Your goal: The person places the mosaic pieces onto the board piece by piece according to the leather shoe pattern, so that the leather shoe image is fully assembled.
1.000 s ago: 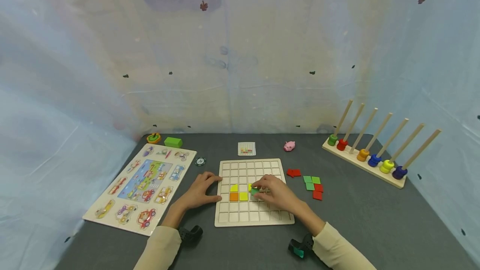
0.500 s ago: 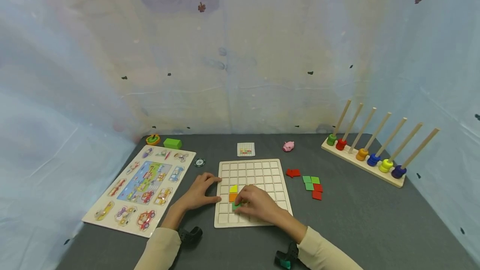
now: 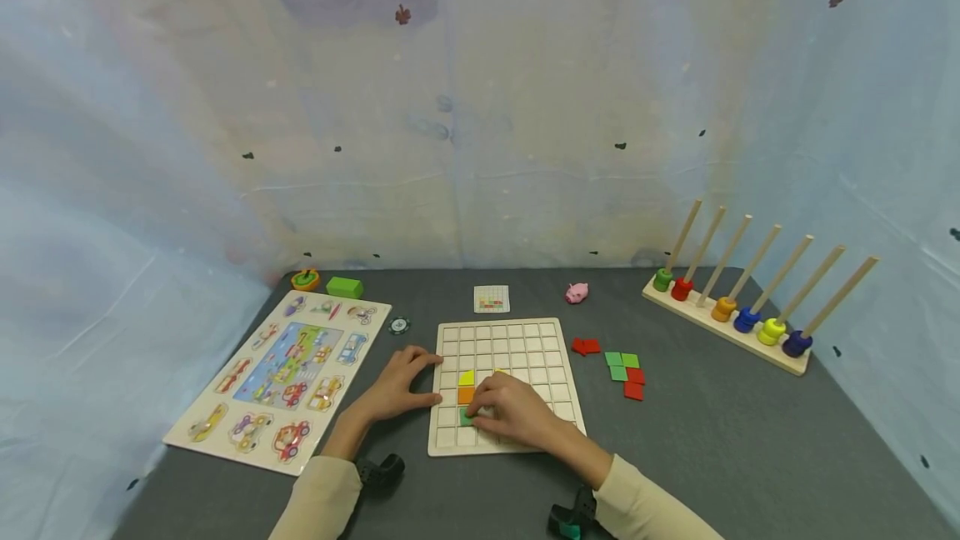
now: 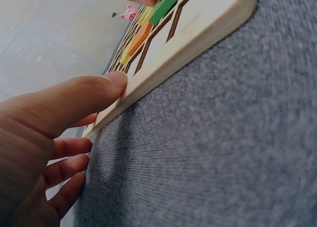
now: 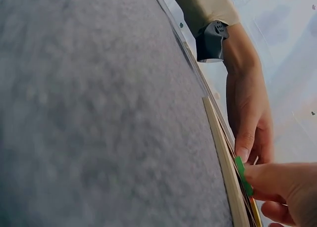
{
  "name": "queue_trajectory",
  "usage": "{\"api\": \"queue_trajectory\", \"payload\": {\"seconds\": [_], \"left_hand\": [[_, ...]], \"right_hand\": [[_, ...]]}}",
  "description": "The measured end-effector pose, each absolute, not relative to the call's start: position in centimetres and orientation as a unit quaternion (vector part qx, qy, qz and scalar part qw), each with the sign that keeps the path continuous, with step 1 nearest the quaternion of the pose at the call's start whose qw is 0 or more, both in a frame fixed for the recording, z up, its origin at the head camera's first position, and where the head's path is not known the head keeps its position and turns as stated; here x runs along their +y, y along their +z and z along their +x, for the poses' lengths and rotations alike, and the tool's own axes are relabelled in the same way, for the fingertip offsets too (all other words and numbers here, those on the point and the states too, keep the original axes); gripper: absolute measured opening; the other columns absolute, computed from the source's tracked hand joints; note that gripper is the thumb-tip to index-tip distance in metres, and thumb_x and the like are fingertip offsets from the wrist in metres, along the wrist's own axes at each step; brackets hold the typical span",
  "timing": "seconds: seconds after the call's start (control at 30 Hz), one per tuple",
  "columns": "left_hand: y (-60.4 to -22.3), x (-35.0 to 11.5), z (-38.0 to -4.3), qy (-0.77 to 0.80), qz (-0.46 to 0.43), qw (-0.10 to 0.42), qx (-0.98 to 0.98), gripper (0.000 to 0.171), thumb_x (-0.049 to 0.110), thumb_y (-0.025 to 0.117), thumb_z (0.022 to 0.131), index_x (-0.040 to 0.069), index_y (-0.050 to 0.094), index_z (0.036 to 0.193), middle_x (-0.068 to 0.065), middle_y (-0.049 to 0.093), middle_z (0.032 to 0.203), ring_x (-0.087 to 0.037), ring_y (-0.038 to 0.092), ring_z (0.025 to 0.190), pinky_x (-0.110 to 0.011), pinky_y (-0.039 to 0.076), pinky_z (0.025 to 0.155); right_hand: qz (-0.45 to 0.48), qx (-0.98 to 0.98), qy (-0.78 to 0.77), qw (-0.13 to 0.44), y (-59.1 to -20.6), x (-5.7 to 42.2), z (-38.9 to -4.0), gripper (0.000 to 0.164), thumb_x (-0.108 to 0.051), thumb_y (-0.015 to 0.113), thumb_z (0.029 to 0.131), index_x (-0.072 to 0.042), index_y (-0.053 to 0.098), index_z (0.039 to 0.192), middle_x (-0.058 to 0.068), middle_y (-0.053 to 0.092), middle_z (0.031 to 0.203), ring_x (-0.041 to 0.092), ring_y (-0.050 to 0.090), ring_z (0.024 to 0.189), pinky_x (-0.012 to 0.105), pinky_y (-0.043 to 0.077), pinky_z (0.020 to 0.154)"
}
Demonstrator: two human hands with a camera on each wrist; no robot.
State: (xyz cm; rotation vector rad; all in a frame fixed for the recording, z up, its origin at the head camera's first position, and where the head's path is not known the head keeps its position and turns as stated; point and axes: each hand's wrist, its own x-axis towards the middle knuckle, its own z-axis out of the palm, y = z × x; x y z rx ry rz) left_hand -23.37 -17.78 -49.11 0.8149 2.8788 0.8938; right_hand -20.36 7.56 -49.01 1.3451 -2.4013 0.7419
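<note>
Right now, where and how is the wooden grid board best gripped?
Probably grip the board by its left and right edges, from the sides, kept level: it lies flat, its edge stands above the table, and the orange tile might slide.

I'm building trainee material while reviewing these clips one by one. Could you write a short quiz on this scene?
1. Which colour tile does the right grip pinch? a) red b) green c) orange
2. True or false: the left grip touches the pink pig.
3. How many ringless pegs are on the wooden stand?

Key
1. b, the green tile.
2. False; it touches the grid board.
3. One, third from the left.
</note>
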Motion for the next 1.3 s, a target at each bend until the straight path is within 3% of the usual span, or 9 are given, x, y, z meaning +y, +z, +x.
{"api": "queue_trajectory", "payload": {"seconds": [0.3, 0.5, 0.67, 0.97, 1.13, 1.3], "left_hand": [[-49.4, -17.8, -23.6, 0.286, 0.265, 0.001, 0.921, 0.059, 0.039, 0.072, 0.080, 0.012, 0.054, 0.130, -0.009, 0.044, 0.122, -0.026, 0.040, 0.105, -0.050, 0.036, 0.088], [-49.6, -17.9, -23.6, 0.284, 0.267, 0.000, 0.921, 0.059, 0.040, 0.071, 0.080, 0.013, 0.053, 0.130, -0.010, 0.044, 0.122, -0.026, 0.041, 0.106, -0.050, 0.036, 0.088], [-49.6, -17.9, -23.6, 0.280, 0.266, 0.003, 0.922, 0.060, 0.040, 0.071, 0.080, 0.013, 0.052, 0.131, -0.010, 0.044, 0.123, -0.026, 0.040, 0.107, -0.049, 0.036, 0.089], [-49.3, -17.8, -23.5, 0.282, 0.260, 0.007, 0.923, 0.061, 0.039, 0.072, 0.080, 0.013, 0.052, 0.131, -0.010, 0.043, 0.124, -0.025, 0.039, 0.106, -0.049, 0.036, 0.089], [-49.3, -17.9, -23.5, 0.282, 0.254, 0.012, 0.925, 0.061, 0.040, 0.072, 0.080, 0.015, 0.052, 0.132, -0.009, 0.043, 0.125, -0.025, 0.039, 0.108, -0.048, 0.035, 0.090], [-49.3, -17.9, -23.6, 0.281, 0.258, 0.009, 0.924, 0.061, 0.040, 0.072, 0.080, 0.015, 0.052, 0.131, -0.008, 0.043, 0.124, -0.024, 0.039, 0.107, -0.048, 0.035, 0.090]], "right_hand": [[0.453, -0.839, 0.264, 0.146, -49.0, 7.1, -20.2, 0.003, -0.022, 0.075, 0.080, -0.019, 0.075, 0.082, -0.005, 0.060, 0.089, 0.006, 0.051, 0.083, 0.018, 0.043, 0.077], [0.455, -0.840, 0.269, 0.120, -48.5, 8.0, -20.5, 0.011, -0.023, 0.072, 0.083, -0.017, 0.074, 0.092, -0.005, 0.060, 0.091, 0.007, 0.051, 0.085, 0.020, 0.043, 0.076], [0.423, -0.856, 0.277, 0.105, -47.8, 10.3, -21.4, 0.015, -0.021, 0.070, 0.084, -0.015, 0.072, 0.098, -0.003, 0.061, 0.093, 0.010, 0.053, 0.087, 0.026, 0.045, 0.076], [0.379, -0.857, 0.316, 0.146, -47.8, 16.3, -23.6, 0.011, -0.008, 0.071, 0.082, -0.010, 0.072, 0.092, 0.002, 0.061, 0.091, 0.017, 0.054, 0.079, 0.028, 0.044, 0.066], [0.333, -0.880, 0.299, 0.161, -48.0, 19.0, -24.5, 0.020, -0.004, 0.073, 0.079, -0.008, 0.070, 0.098, 0.006, 0.060, 0.096, 0.022, 0.053, 0.080, 0.034, 0.042, 0.069], [0.267, -0.907, 0.290, 0.146, -48.3, 21.1, -25.3, 0.033, -0.003, 0.072, 0.079, -0.004, 0.064, 0.111, 0.014, 0.054, 0.108, 0.028, 0.050, 0.095, 0.045, 0.041, 0.079]]}}
